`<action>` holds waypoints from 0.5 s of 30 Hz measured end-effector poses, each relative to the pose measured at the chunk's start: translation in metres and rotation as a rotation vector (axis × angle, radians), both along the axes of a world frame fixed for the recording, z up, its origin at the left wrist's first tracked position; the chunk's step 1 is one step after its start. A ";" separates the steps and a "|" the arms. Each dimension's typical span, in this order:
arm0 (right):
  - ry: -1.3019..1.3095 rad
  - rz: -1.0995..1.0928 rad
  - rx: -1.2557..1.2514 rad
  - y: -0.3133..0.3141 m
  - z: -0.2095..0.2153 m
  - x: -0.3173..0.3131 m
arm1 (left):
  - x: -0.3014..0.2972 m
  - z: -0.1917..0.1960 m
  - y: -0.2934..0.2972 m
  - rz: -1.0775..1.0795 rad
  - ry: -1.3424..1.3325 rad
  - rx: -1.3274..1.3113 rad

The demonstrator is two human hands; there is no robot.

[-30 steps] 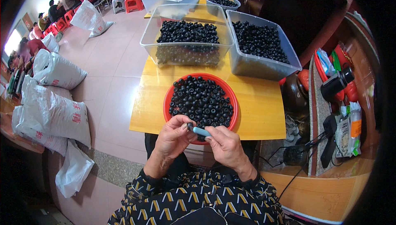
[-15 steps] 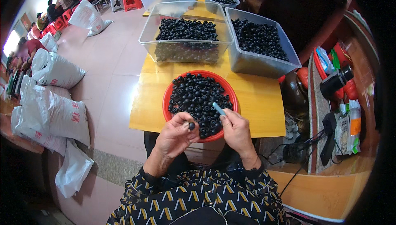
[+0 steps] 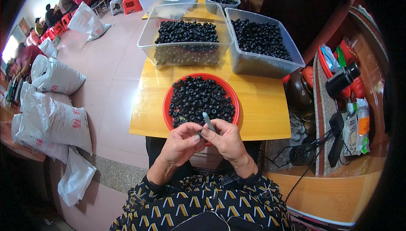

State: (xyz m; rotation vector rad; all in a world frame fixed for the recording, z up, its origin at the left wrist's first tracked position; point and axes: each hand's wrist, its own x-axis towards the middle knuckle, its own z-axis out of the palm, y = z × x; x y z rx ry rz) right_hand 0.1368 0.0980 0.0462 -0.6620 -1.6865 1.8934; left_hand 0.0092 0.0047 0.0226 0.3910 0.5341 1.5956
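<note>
Close together over the near rim of a red basin [image 3: 237, 104], my two hands meet fingertip to fingertip. My left hand [image 3: 179, 145] is closed in a pinch on a small black round part [image 3: 199, 133], mostly covered by the fingers. A slim grey-blue tool [image 3: 208, 122] is gripped in my right hand [image 3: 230, 145], its blunt end pointing up and away from me. The tool's other end is hidden at the fingertips beside the part. Many black round parts [image 3: 198, 95], several showing round holes, lie loose in the basin.
Two clear plastic bins [image 3: 141, 45] [image 3: 270, 64] of black parts stand behind the basin on the yellow table [image 3: 262, 116]. White sacks [image 3: 59, 119] lie on the floor at left. Cables [image 3: 323, 140] and a black bottle [image 3: 342, 81] are at right. Other people sit far off.
My right hand has moved left and down to meet my left hand, bringing the tool to the black part. The left hand has shifted slightly right. The whole view has shifted a little.
</note>
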 end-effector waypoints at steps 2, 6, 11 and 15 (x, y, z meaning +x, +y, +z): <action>0.056 0.013 -0.083 -0.001 0.000 0.001 | 0.001 -0.004 0.000 0.000 -0.004 0.029; 0.090 0.015 -0.167 0.000 0.004 0.003 | 0.001 -0.004 0.003 -0.022 -0.033 0.068; -0.012 -0.071 -0.220 0.010 -0.001 0.010 | -0.007 -0.004 0.013 -0.005 0.011 0.008; 0.103 -0.334 -0.260 0.046 -0.015 0.042 | -0.030 0.027 0.046 0.133 0.215 -0.205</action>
